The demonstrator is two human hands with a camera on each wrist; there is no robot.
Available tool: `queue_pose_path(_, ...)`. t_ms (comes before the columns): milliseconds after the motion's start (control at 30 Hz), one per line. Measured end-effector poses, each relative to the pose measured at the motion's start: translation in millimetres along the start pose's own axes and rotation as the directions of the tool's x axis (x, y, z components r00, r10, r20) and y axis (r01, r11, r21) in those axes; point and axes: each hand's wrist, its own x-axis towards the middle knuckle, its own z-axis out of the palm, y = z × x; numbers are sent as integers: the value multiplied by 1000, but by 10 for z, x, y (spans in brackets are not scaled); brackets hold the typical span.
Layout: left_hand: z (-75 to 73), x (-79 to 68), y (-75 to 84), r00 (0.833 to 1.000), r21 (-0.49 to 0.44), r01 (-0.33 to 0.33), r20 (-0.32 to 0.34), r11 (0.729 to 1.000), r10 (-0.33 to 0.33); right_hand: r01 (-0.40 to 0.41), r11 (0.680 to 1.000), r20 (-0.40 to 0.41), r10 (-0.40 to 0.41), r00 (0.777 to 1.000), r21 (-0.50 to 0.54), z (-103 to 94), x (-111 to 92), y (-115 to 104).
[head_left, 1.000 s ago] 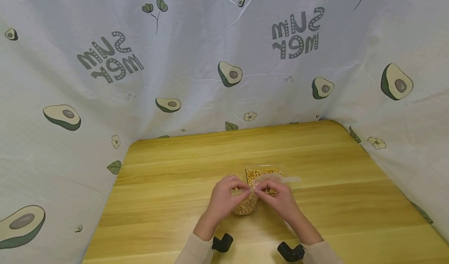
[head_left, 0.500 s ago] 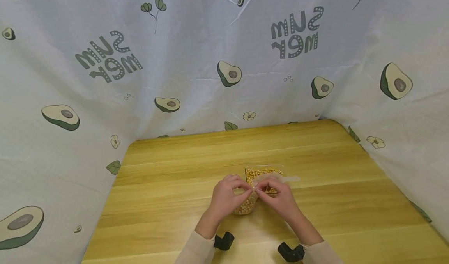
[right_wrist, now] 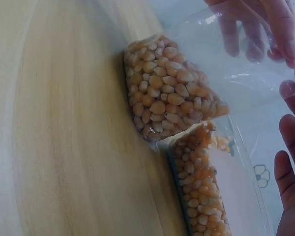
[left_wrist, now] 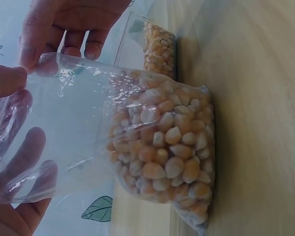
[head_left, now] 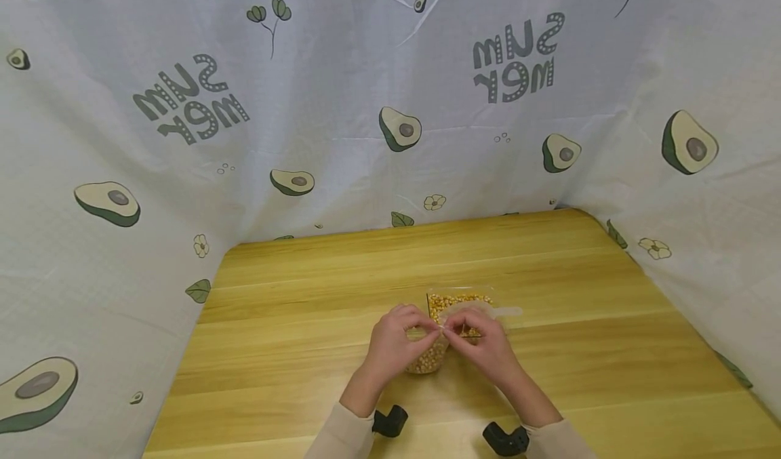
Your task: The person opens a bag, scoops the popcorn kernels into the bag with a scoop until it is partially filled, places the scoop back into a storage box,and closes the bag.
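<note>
A clear plastic zip bag (left_wrist: 162, 132) stands upright on the table, its lower part filled with corn kernels. My left hand (head_left: 393, 342) pinches its top edge between thumb and forefinger. Right beside those fingertips, my right hand (head_left: 483, 344) pinches the same edge. Through the film in the left wrist view, the left hand's other fingers (left_wrist: 27, 152) show behind the bag. The right wrist view has the bag of kernels (right_wrist: 162, 91) with its bottom on the wood and its upper part unfilled. From the head, my hands partly cover the bag.
A clear box (head_left: 460, 288) of corn kernels stands just behind and right of the bag. A pale scoop (head_left: 470, 306) lies on its kernels, handle sticking out rightward. The wooden table (head_left: 293, 310) is bordered by a printed curtain (head_left: 342, 93).
My left fingertips have shifted slightly rightward along the bag's edge, closer to the right fingertips. The box and scoop have not moved.
</note>
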Motion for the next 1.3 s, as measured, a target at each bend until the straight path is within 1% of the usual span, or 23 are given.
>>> queue_pose_path(133, -25, -16, 9, 1000, -6, 11, 1, 1000, -11, 8, 1000, 6, -8, 1000, -16, 8, 11, -26)
queue_pose_path(333, -50, -29, 1, 1000, -34, 16, -1, 999, -16, 11, 1000, 10, -11, 1000, 5, 22, 24, -40)
queue_pose_path(533, -44, -25, -22, 1000, -30, -5, -10, 1000, 4, 3, 1000, 13, -3, 1000, 10, 45, 36, -36)
queue_pose_path(800, -35, -29, -50, 998, 14, -52, -22, 999, 53, 44, 999, 10, -44, 999, 9, 57, 48, -16)
queue_pose_path(933, -31, -35, -66, 996, 41, -80, -29, 996, 81, 39, 999, 24, -39, 999, 2, 39, 45, -23)
queue_pose_path(1133, -21, -40, -85, 992, 59, -111, -49, 992, 114, 67, 998, 21, -67, 998, -6, 39, 50, -10)
queue_pose_path(1233, -17, -42, -91, 992, 64, -112, -56, 992, 115, 88, 996, 15, -88, 996, -9, 40, 59, -13)
queue_pose_path(1300, -29, -48, -92, 994, 60, -98, -52, 993, 101, 111, 994, 7, -111, 994, -11, 43, 64, -12)
